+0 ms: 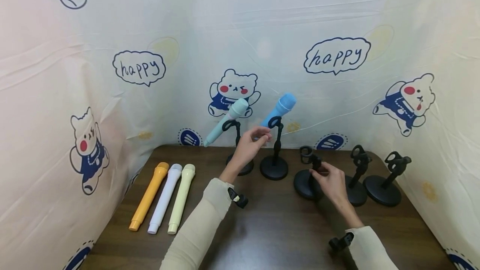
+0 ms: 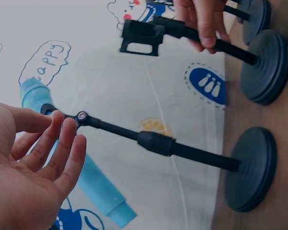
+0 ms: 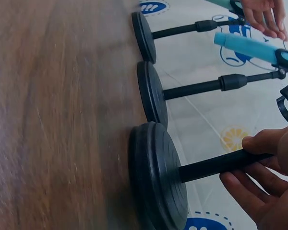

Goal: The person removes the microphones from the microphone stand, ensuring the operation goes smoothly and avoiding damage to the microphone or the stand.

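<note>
My left hand (image 1: 248, 147) is held with loosely bent fingers beside the clip of a black microphone stand (image 1: 274, 168). That clip carries a blue microphone (image 1: 286, 104), tilted with its head up to the right; in the left wrist view the fingertips overlap the clip and hold nothing. To the left, a mint-green microphone (image 1: 221, 126) leans in the clip of another stand (image 1: 246, 168), partly hidden by my left hand and wrist. My right hand (image 1: 331, 182) pinches the pole of a third stand (image 3: 216, 164) between thumb and fingers. This stand's clip (image 1: 306, 154) holds no microphone.
Two more black stands (image 1: 382, 191) with bare clips are at the right of the brown table (image 1: 270, 228). Orange (image 1: 149, 197), white (image 1: 165, 199) and pale yellow (image 1: 181, 199) microphones lie side by side on the left. A printed curtain (image 1: 262, 24) hangs behind the table.
</note>
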`<state>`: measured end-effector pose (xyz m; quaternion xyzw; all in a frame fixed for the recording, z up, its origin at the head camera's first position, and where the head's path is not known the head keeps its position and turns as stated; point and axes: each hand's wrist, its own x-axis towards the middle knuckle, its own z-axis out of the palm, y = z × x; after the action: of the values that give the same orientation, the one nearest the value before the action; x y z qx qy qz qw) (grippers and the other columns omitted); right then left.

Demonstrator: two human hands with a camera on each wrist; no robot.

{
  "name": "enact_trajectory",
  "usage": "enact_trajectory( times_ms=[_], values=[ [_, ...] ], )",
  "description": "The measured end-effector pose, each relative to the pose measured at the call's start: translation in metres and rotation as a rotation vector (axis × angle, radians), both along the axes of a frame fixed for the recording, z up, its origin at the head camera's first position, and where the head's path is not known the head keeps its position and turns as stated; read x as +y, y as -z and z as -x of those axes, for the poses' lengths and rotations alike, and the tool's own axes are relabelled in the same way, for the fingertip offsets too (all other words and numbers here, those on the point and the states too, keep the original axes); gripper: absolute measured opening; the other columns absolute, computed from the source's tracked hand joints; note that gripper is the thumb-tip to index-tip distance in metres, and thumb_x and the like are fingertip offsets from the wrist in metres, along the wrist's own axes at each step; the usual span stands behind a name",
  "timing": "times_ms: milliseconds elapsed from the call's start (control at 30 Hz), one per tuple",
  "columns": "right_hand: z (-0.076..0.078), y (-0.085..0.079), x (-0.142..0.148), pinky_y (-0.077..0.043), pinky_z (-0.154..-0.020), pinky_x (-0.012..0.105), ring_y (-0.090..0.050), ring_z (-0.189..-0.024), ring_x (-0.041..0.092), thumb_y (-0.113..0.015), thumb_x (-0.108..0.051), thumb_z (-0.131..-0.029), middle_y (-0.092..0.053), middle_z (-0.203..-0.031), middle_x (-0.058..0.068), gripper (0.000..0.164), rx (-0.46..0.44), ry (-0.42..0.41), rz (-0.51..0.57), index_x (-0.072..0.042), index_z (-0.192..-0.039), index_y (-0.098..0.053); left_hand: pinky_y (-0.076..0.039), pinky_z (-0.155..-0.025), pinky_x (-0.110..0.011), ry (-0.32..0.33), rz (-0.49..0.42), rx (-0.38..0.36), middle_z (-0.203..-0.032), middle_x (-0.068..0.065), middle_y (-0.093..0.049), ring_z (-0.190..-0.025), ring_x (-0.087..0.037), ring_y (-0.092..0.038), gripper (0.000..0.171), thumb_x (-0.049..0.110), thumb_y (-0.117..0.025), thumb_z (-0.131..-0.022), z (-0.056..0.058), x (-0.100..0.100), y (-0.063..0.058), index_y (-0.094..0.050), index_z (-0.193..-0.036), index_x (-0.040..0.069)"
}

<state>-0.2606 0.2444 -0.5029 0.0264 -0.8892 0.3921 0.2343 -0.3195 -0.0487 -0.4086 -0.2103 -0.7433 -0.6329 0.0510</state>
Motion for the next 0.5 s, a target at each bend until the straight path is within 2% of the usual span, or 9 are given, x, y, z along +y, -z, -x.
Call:
enact_trajectory(
  times_ms=[100,333,500],
  values=[
    [0.003,0.0,0.003,-0.063,-0.084,0.052,-0.079,-0.096,0.038,-0.082,-0.012,-0.094,-0.081,-0.099,0.019,0.012,-0.019,0.009,0.002,-0.004,-0.102,-0.08,-0.062,-0.094,-0.036,-0.04,0.009,0.021,-0.117,-0.012,-0.076,-0.108,-0.022,-0.072,0.023,0.015,-0.061,-0.109,0.006,-0.002,-0.006,-0.07,-0.128,0.007],
    [0.006,0.001,0.012,-0.056,-0.096,0.06,-0.075,-0.108,0.044,-0.08,-0.015,-0.096,-0.08,-0.104,0.024,0.017,-0.077,0.009,0.034,-0.001,-0.108,-0.079,-0.057,-0.102,-0.043,-0.115,0.04,0.064,-0.124,-0.011,-0.073,-0.119,-0.025,-0.066,0.025,0.012,-0.063,-0.107,0.017,-0.004,-0.014,-0.069,-0.13,0.008],
    [0.008,0.0,0.017,-0.055,-0.098,0.063,-0.074,-0.109,0.046,-0.079,-0.017,-0.097,-0.08,-0.105,0.025,0.019,-0.094,0.014,0.023,-0.001,-0.108,-0.078,-0.054,-0.11,-0.048,-0.134,0.057,0.086,-0.132,-0.01,-0.067,-0.126,-0.027,-0.062,0.028,0.011,-0.063,-0.106,0.022,-0.004,-0.019,-0.066,-0.134,0.006]
  ],
)
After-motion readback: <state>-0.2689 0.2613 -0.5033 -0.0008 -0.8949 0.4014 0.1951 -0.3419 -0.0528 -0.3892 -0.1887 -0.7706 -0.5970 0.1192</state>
